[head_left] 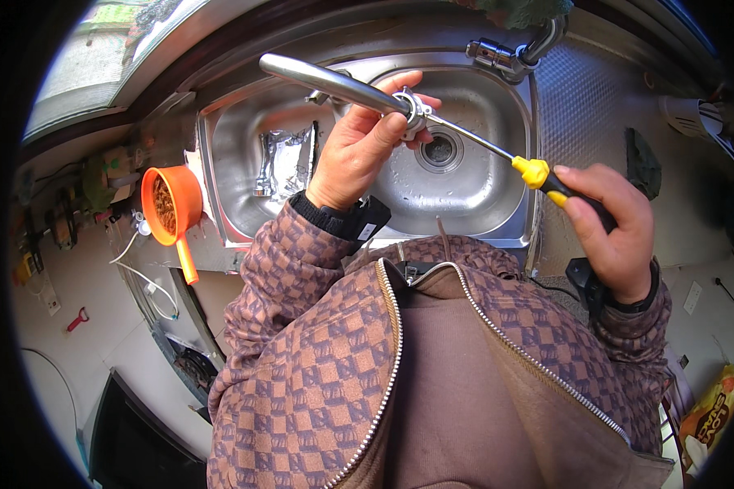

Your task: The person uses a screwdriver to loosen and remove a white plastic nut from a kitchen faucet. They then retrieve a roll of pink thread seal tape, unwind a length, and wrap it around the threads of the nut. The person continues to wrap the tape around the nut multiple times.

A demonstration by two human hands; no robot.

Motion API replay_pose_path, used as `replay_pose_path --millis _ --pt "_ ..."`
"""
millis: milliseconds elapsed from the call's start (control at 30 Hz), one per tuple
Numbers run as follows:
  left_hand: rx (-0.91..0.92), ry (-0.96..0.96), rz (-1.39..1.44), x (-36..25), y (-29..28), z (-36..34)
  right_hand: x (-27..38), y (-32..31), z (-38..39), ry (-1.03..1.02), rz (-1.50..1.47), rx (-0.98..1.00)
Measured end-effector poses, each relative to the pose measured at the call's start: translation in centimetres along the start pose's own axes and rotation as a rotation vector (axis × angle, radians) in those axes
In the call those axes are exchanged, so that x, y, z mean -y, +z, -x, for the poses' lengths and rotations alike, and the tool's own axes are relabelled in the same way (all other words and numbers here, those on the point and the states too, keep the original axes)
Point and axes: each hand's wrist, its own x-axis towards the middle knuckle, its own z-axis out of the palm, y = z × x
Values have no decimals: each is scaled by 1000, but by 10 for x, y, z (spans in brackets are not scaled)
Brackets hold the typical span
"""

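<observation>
Your left hand is closed around the collar end of a polished metal tube, thumb on the near side and fingertips showing beyond the silver collar. The tube is up over the sink, its long axis running crosswise with a slight slant: the rounded free end points to your left and away from you, while the collar end faces right and sits a little nearer to you. The collar is above the right basin, on the far side of the drain.

Your right hand grips the yellow-and-black handle of a screwdriver, thumb and forefinger laid along it. Its shaft points left and away from you, the tip at the collar; you cannot tell from here whether it is seated in a screw. The screwdriver's axis slants more steeply than the tube's.

In the left basin lie a silver packet and, just beside it, a short metal fitting. Left of the sink is an orange scoop with brown contents, its handle pointing toward you. A chrome fixture stands at the far right corner.
</observation>
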Motion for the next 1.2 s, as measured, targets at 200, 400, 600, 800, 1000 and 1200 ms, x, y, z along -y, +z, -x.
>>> replay_pose_path --millis 200,400,600,800,1000,1200 --pt "-16 2 -1 1 0 1 10 -7 -7 2 56 34" --pt "62 -18 -49 -1 -6 0 10 -13 -5 460 -377 147" --pt "31 -18 -85 -1 -4 1 7 -10 -3 485 -329 172" --pt "67 -6 -41 -1 -6 0 4 -12 0 509 -379 100" --pt "58 -20 -30 -1 -6 0 -2 -11 0 495 -371 102" --pt "63 -12 -48 0 -7 0 -4 -11 -1 503 -401 119"
